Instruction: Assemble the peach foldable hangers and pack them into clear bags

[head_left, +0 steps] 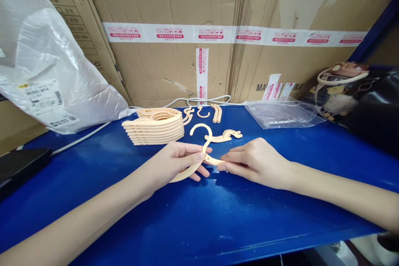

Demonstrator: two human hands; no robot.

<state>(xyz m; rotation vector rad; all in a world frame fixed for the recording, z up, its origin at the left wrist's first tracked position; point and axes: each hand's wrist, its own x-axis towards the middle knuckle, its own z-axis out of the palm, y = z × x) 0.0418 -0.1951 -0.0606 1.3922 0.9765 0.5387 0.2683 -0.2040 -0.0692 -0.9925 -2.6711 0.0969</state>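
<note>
Nearest the front edge of the blue desk (pixel 199 216): left hand (pixel 174 158), thumb and fingers clamped on the cream hanger (pixel 207 158) beside its joint; right hand (pixel 262 164), fingertips pinched on the outer end of its short arm (pixel 214 161). Hanger sits roughly midway between the desk's front and back edges, hook (pixel 210 136) upward; contact with the surface cannot be told. Judgement: the step looks like working the short arm at the joint. Best to brace close to the joint with the left, turn the arm in the joint's own plane, and press evenly; twisting sideways could strain the pin. Farther: loose curved piece (pixel 226 136) just beyond the hook, stacked hangers (pixel 156 131) toward the back-left corner, short pieces (pixel 217 113) near the back edge; leave elbow room from these.
</note>
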